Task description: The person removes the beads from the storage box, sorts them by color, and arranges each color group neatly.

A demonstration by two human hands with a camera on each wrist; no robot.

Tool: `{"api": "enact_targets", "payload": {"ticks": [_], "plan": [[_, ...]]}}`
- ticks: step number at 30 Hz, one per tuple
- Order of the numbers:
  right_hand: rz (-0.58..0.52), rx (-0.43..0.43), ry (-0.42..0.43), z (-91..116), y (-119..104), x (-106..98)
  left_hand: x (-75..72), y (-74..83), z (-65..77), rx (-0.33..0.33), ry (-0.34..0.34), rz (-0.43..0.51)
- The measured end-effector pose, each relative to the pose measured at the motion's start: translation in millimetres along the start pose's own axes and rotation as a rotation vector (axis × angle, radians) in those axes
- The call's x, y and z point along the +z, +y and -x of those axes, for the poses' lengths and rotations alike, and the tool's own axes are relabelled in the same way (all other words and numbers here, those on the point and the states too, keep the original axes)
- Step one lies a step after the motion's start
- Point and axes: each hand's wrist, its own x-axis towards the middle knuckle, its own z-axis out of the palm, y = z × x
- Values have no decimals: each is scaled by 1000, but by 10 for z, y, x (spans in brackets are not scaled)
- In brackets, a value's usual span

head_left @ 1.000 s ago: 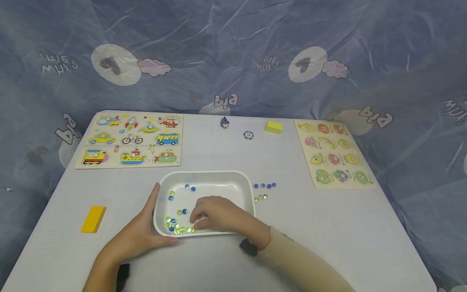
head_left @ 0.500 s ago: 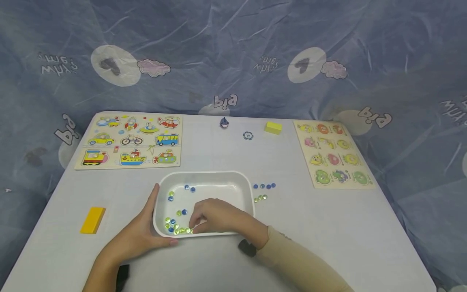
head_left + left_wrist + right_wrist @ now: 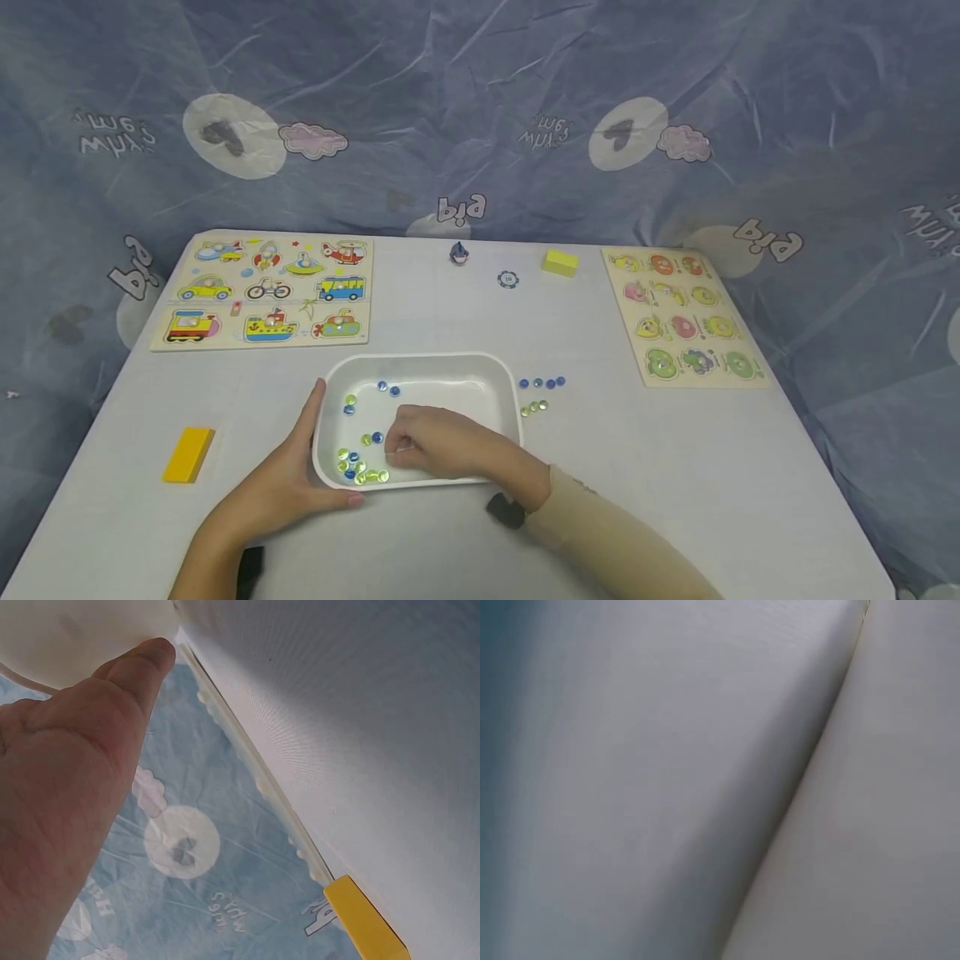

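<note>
A white tray [image 3: 420, 358] stands near the middle of the table, with several blue and yellow-green glass beads [image 3: 372, 477] on its left side. My left hand [image 3: 277, 487] rests against the tray's near left corner, fingers straight along the left wall and thumb along the front. In the left wrist view, my left hand [image 3: 82, 750] touches the tray's outer wall [image 3: 82, 630]. My right hand [image 3: 442, 442] is inside the tray with fingers curled, thumb and index finger pinching a yellow-green glass bead mostly hidden by the fingertips. The right wrist view shows only sleeve and pale cloth.
Right of the tray lie a row of blue beads [image 3: 538, 383] and yellow-green beads [image 3: 534, 407]. Puzzle boards lie back left [image 3: 262, 287] and right [image 3: 682, 317]. A yellow block [image 3: 188, 455], a lighter yellow block [image 3: 560, 263], a chip [image 3: 508, 279] and a small figurine [image 3: 459, 253] surround it.
My right hand has closed its fingertips on the rightmost yellow-green bead of the front row and drawn it slightly up from there. My left hand stays at the tray's corner.
</note>
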Motion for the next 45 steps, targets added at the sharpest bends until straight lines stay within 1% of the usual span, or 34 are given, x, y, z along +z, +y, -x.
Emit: {"api": "enact_targets", "payload": {"ticks": [3, 6, 11, 14, 16, 18, 20, 24, 28, 31, 35, 38, 45], "plan": [[-20, 2, 71, 51, -5, -56, 12, -10, -6, -1, 0, -6], [-71, -1, 164, 142, -36, -194, 13, -14, -9, -4, -2, -11], [-115, -12, 394, 318, -23, -463, 1, -5, -3, -24, -8, -11], [-116, -18, 501, 429, 81, -582, -4, 1, -3, -29, -7, -6], [-114, -8, 543, 509, 196, -635, -1, 2, -2, -26, -7, -5], [-128, 20, 564, 593, 343, -657, 2, 0, -4, -25, -9, -3], [-141, 79, 575, 684, 501, -656, 3, 0, -2, -27, -11, -3], [-149, 240, 568, 858, 804, -618, -2, 0, -3, -25, -13, -1], [-124, 423, 511, 1001, 1024, -577, -8, 6, -3, -22, -17, 2], [-103, 521, 458, 1079, 1133, -547, -13, 6, -3, -23, -18, -1], [-40, 564, 408, 1142, 1230, -507, -17, 1, -4, -26, -18, -5], [4, 585, 391, 1172, 1266, -484, -17, -6, -9, -26, -17, -7], [32, 613, 362, 1216, 1275, -477, -2, -10, -16, -6, -9, 4]]}}
